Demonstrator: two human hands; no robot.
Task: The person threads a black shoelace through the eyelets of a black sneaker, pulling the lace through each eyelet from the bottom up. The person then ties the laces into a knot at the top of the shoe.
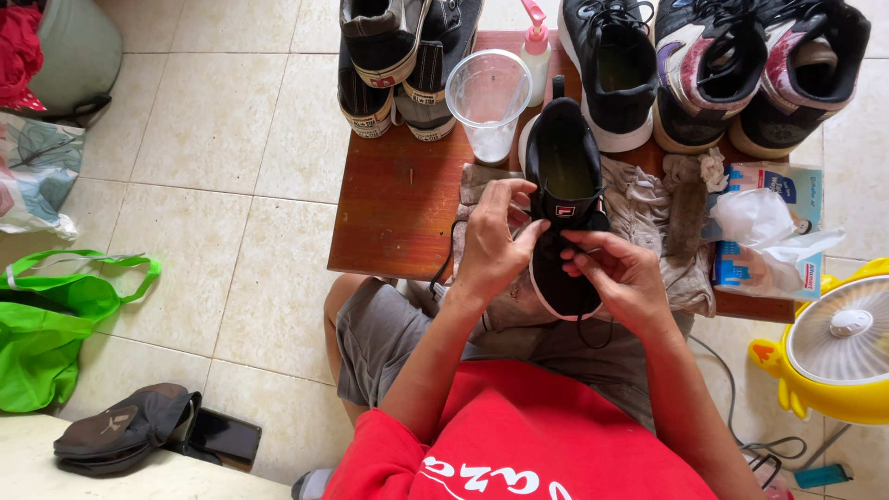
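Here, seen from your head, a low red-brown wooden table (pixel 394 199) stands on pale floor tiles (pixel 222 139), carrying a clear plastic cup (pixel 488 97), a grey cloth (pixel 648 208) and rows of other shoes, with a green bag (pixel 56 315) lying well to the left. The black shoe (pixel 563 176), white-soled with its opening facing up, lies on the cloth at the table's near edge. Your left hand (pixel 494 239) grips its side, while your right hand (pixel 622 268) pinches the black lace (pixel 593 324) over the tongue.

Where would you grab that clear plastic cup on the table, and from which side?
Grip the clear plastic cup around its upper wall, probably coming from the left, over the bare wooden table. It stands upright, with a pump bottle and black shoe crowding its right.
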